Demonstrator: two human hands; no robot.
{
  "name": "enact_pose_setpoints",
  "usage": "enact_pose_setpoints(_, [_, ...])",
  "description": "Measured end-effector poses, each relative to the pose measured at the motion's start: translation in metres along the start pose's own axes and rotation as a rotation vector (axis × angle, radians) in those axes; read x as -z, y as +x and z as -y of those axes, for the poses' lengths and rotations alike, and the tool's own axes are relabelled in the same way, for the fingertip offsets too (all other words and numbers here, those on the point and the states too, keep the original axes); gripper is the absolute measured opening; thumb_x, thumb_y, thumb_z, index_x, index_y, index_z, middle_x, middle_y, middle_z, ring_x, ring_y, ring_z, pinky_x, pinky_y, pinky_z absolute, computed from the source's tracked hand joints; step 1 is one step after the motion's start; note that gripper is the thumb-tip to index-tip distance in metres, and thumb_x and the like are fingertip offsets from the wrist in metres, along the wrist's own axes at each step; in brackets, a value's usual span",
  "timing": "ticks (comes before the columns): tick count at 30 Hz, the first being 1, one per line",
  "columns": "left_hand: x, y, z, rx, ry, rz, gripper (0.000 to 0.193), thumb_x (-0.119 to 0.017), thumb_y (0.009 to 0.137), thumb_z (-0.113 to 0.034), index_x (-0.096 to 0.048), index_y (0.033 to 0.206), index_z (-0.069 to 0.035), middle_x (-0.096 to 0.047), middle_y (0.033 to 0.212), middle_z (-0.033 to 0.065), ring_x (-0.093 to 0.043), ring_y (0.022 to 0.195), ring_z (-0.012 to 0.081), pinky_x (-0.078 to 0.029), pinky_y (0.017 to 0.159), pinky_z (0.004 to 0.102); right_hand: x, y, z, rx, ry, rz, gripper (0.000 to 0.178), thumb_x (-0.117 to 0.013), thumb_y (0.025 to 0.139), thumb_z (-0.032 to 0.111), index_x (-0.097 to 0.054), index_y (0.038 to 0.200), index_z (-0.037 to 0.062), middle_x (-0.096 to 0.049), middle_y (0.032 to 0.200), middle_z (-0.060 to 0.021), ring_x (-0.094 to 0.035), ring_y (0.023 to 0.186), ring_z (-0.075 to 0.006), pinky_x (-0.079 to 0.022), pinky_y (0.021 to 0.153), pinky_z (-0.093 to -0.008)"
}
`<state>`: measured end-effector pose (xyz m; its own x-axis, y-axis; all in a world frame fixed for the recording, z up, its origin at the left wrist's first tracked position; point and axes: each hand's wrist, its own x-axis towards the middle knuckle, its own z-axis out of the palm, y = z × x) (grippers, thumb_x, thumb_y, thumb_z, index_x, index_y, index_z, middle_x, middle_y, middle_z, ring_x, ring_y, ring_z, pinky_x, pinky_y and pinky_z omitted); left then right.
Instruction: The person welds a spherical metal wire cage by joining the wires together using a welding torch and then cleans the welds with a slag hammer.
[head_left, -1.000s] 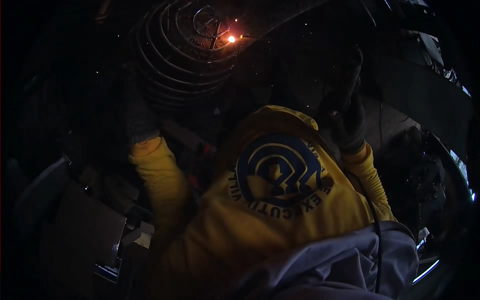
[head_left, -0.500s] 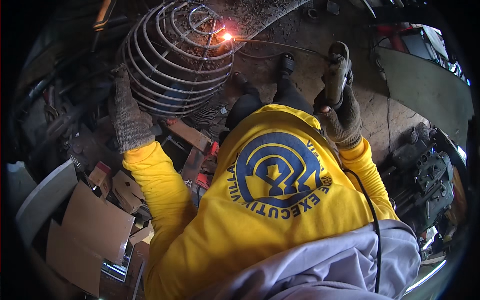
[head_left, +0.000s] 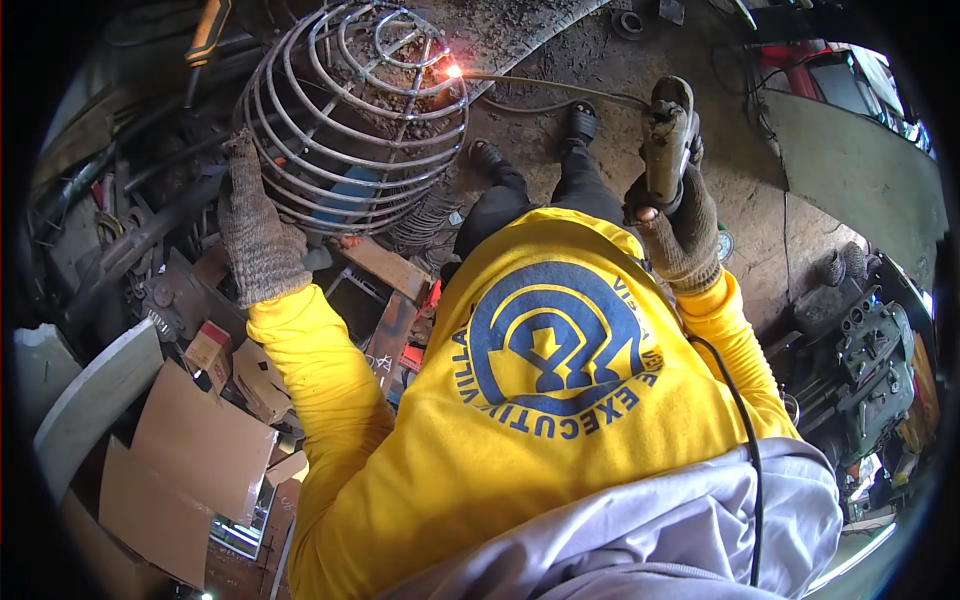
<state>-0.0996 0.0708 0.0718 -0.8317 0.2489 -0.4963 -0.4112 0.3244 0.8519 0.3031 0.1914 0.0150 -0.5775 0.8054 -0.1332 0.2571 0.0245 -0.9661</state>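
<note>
A rounded cage of steel rings and ribs (head_left: 352, 133) stands at the upper left. My right hand (head_left: 688, 235), in a knitted glove, is closed around a welding electrode holder (head_left: 665, 150). From its jaws a thin welding rod (head_left: 550, 84) runs left to the cage's right side, where a small bright arc (head_left: 454, 71) glows at the tip. My left hand (head_left: 260, 235), gloved too, lies along the cage's left side, its fingers stretched out away from me. Whether those fingertips press on the bars is hard to make out.
An orange-and-black screwdriver (head_left: 207, 35) is at the top left. Cardboard boxes (head_left: 195, 440) and a curved panel (head_left: 100, 405) crowd the lower left. Greasy machine parts (head_left: 875, 370) lie at the right, below a large grey-green sheet (head_left: 850, 165). A black cable (head_left: 745, 430) trails over my sweatshirt.
The arc's glow has shrunk and the surroundings look brighter. Both hands, the holder and the cage stay in nearly the same places.
</note>
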Motion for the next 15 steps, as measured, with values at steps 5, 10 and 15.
enact_pose_setpoints(5, [-0.001, -0.001, 0.001, -0.012, 0.005, 0.014, 0.059, -0.069, 0.094, -0.039, -0.052, 0.140, -0.006, -0.057, 0.141, 0.0117, -0.059, 0.123, 0.0279, -0.051, 0.102, 0.0447, -0.004, 0.003, 0.005, -0.020, 0.071, 0.012, 0.054, -0.074, 0.090, 0.028, -0.052, 0.124, -0.0070, -0.069, 0.087, -0.0083, -0.066, 0.079, -0.0167, -0.052, 0.078, -0.0300])
enact_pose_setpoints(10, [0.010, 0.008, 0.007, -0.066, -0.074, 0.157, 0.057, -0.072, 0.092, -0.037, -0.054, 0.137, -0.006, -0.058, 0.133, 0.0108, -0.061, 0.113, 0.0239, -0.054, 0.095, 0.0435, -0.008, 0.002, 0.007, -0.034, 0.189, 0.025, 0.050, -0.072, 0.091, 0.020, -0.049, 0.127, -0.0072, -0.068, 0.086, -0.0071, -0.064, 0.078, -0.0128, -0.051, 0.075, -0.0269])
enact_pose_setpoints(15, [0.007, 0.008, 0.004, -0.003, -0.135, 0.217, 0.051, -0.068, 0.094, -0.030, -0.055, 0.136, -0.004, -0.058, 0.136, 0.0132, -0.060, 0.118, 0.0263, -0.051, 0.099, 0.0412, -0.013, -0.001, 0.000, -0.061, 0.303, -0.002, 0.063, -0.075, 0.090, 0.024, -0.043, 0.136, -0.0072, -0.064, 0.089, -0.0060, -0.060, 0.076, -0.0103, -0.050, 0.073, -0.0247])
